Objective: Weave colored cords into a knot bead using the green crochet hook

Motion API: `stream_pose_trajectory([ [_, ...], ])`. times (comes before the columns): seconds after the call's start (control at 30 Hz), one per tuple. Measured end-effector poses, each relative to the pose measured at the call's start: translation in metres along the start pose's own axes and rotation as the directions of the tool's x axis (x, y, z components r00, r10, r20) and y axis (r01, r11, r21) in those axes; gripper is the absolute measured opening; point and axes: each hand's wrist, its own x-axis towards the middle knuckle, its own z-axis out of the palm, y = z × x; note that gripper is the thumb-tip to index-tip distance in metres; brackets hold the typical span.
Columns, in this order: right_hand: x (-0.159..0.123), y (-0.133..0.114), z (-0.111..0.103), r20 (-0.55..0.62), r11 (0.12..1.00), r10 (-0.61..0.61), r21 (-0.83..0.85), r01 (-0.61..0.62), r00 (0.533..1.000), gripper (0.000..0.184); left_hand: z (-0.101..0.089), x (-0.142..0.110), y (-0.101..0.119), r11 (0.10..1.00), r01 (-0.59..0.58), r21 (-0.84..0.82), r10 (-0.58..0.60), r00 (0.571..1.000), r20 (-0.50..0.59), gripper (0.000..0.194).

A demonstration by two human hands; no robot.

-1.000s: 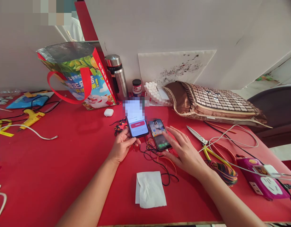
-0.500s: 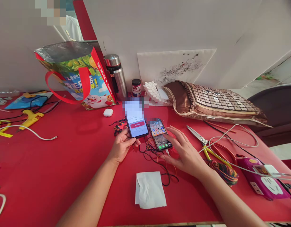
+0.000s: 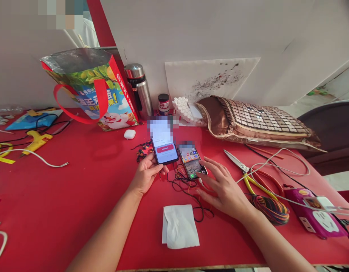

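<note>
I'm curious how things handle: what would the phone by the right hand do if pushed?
The phone would probably slide rather than roll, being a flat slab. The white cable at its lower end might tug it. The loose cords beside it could snag.

A red table [image 3: 63,200] bears scissors [image 3: 243,168] and tissue [image 3: 182,228]

A steel flask [image 3: 145,100] stands on the red table [image 3: 63,200]. A printed bag [image 3: 89,99] is just left of it; a glue gun [image 3: 36,142] lies well left. To its right come a dark-lidded jar [image 3: 163,104], then a brown cushion [image 3: 265,118]. On its near side lie a white case [image 3: 129,134] and, farther off, folded tissue [image 3: 182,227]; toward its near right, scissors [image 3: 238,163].
</note>
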Motion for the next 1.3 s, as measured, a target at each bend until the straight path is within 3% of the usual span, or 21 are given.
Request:
stream_pose_trajectory([
  [0.3,0.023,-0.007,0.003,0.004,0.979,0.199,0.044,-0.199,0.980,0.072,-0.005,0.002,-0.004,1.000,0.001,-0.019,-0.001,1.000,0.002,0.039],
  [0.53,0.051,0.001,0.015,0.049,0.960,0.265,0.078,-0.269,0.963,0.084,-0.007,0.003,-0.005,0.999,-0.003,-0.034,0.003,1.000,-0.010,0.043],
  [0.77,0.045,0.014,0.031,0.051,0.964,0.247,0.088,-0.250,0.968,0.073,-0.006,0.002,-0.004,1.000,0.015,-0.026,-0.015,1.000,-0.005,0.039],
  [1.03,0.054,0.019,0.037,0.100,0.955,0.295,0.013,-0.298,0.950,0.080,-0.006,0.003,-0.004,1.000,0.016,-0.024,-0.017,1.000,-0.005,0.038],
  [1.17,0.054,0.011,0.037,0.052,0.908,0.419,-0.044,-0.418,0.906,0.100,-0.007,0.004,-0.005,1.000,0.023,-0.021,-0.023,1.000,-0.004,0.038],
  [1.3,0.051,-0.006,0.041,0.030,0.896,0.419,-0.175,-0.407,0.908,0.091,-0.007,0.005,-0.006,0.999,0.029,-0.022,-0.029,1.000,-0.002,0.039],
])
